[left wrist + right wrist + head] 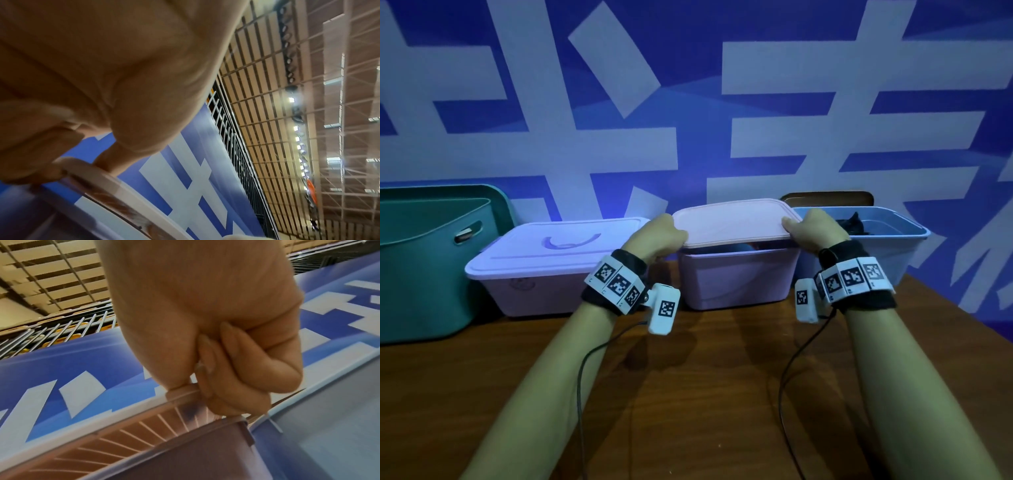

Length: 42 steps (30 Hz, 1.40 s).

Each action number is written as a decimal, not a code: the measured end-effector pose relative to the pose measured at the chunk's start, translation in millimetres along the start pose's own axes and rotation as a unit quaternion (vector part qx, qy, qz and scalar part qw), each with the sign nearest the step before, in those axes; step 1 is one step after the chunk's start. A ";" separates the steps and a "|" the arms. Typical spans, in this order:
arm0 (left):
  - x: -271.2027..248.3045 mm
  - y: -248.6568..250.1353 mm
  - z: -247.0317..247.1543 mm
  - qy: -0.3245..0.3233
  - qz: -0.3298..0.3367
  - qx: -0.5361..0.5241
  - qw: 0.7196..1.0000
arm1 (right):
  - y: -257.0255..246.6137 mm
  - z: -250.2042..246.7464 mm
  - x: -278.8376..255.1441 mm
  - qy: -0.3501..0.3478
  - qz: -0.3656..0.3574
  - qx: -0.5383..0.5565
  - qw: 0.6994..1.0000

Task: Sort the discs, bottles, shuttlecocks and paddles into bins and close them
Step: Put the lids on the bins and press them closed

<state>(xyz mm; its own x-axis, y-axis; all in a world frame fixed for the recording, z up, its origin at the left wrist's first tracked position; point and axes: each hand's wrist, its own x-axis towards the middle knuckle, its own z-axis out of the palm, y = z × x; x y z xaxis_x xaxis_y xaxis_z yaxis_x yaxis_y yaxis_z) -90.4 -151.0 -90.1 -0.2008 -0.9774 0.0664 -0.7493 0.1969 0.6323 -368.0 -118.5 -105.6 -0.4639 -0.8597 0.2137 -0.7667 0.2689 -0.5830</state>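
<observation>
A pink lid (732, 221) hovers just above the open pink bin (739, 277) in the middle of the row. My left hand (657, 236) grips the lid's left edge and my right hand (813, 228) pinches its right edge. In the left wrist view the lid's rim (107, 178) runs under my curled fingers. The right wrist view shows my fingers (218, 369) wrapped over the lid's ribbed edge (180, 394). A dark gap shows between lid and bin; the contents are hidden.
A closed lilac bin (544, 260) stands left of the pink one, and a teal bin (424, 260) at far left. An open blue bin (876, 240) with something dark inside (854, 224) sits right. Bare wooden table (688, 394) lies in front.
</observation>
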 end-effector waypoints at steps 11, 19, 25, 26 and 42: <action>-7.3 1.0 7.2 0.012 0.031 0.134 0.990 | 0.0 11.6 -2.3 0.032 0.041 -0.112 0.992; 2.9 -3.4 14.9 0.048 0.027 0.121 0.991 | 6.0 14.1 -0.3 0.071 0.020 -0.106 0.992; 12.0 -8.6 28.4 0.068 0.019 0.115 0.991 | 9.7 19.1 3.2 0.070 0.005 -0.051 0.996; 13.0 -9.4 30.0 0.069 0.019 0.111 0.991 | 9.7 19.3 3.3 0.073 0.000 -0.047 0.996; 18.5 -18.2 18.1 0.089 0.016 0.139 0.986 | 4.6 10.8 -0.4 0.012 -0.011 -0.071 0.997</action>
<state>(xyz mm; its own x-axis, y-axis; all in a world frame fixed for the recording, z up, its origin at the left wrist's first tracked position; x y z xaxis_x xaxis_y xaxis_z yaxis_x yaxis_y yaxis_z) -91.9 -171.3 -114.3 -0.1314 -0.9635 0.2333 -0.8936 0.2170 0.3929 -366.6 -121.5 -116.9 -0.4548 -0.8563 0.2446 -0.8317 0.3101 -0.4606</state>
